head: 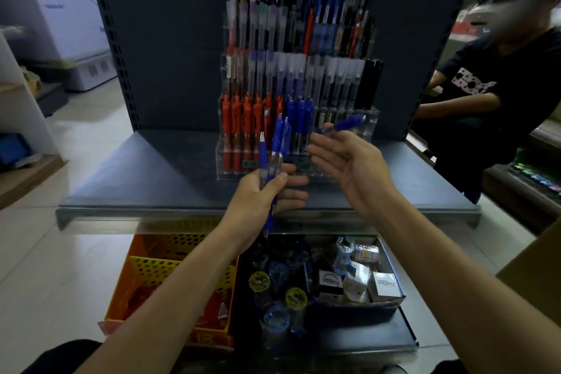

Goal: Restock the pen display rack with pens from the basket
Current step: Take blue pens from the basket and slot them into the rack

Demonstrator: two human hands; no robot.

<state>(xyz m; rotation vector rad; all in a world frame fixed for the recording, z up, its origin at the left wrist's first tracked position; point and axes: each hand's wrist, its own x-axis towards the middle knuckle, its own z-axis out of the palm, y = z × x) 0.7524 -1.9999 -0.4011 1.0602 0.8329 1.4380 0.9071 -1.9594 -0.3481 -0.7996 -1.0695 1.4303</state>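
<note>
A clear tiered pen display rack [299,118] stands on the dark shelf [158,185], holding rows of red, blue and black pens. My left hand [267,191] grips a bunch of blue pens [274,155] upright in front of the rack's lowest tier. My right hand [349,167] is to the right of it, palm turned inward, and pinches a single blue pen [343,124] at its fingertips, tilted near the empty slots at the rack's lower right. An orange perforated basket [145,276] sits on the floor below the shelf, partly hidden by my left forearm.
A lower shelf tray [391,282] holds small boxes, tape rolls and packets. A person in a black shirt [498,94] sits close at the right. White appliances [69,24] stand at the back left, and a cardboard box edge [540,258] shows at the right.
</note>
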